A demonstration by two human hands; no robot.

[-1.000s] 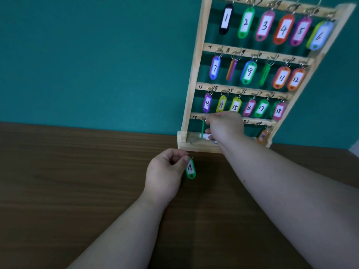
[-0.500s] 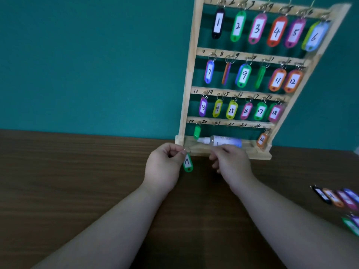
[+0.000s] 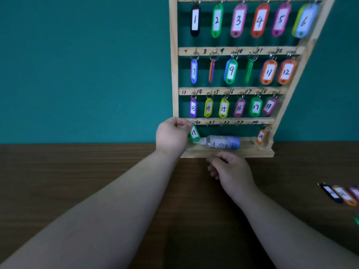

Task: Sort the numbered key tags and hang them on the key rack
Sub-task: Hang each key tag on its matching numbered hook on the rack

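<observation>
Head view shows your left hand (image 3: 172, 135) pinching the ring of tag 19 (image 3: 194, 133) right at the first hook of the rack's (image 3: 173, 74) bottom rail, under the 19 mark. You hold the ring rather than the plastic so the tag hangs free and the loop can slip over the hook; whether it is already on the hook cannot be told. Your right hand (image 3: 230, 172) is loosely curled on the worktop (image 3: 77, 171) just in front of the rack base, gripping nothing that shows, probably waiting to take the next tag. A small bottle (image 3: 221, 142) lies on the base ledge, touching or just behind tag 19. Tag 24 (image 3: 260, 136) hangs at the far end; hooks 20 to 23 look bare. Loose tags (image 3: 342, 194) lie at the right edge of the worktop.

Half a second ago your left hand held tag 19 low, in front of the base; it has since risen to the rail. Your right hand has barely moved.
</observation>
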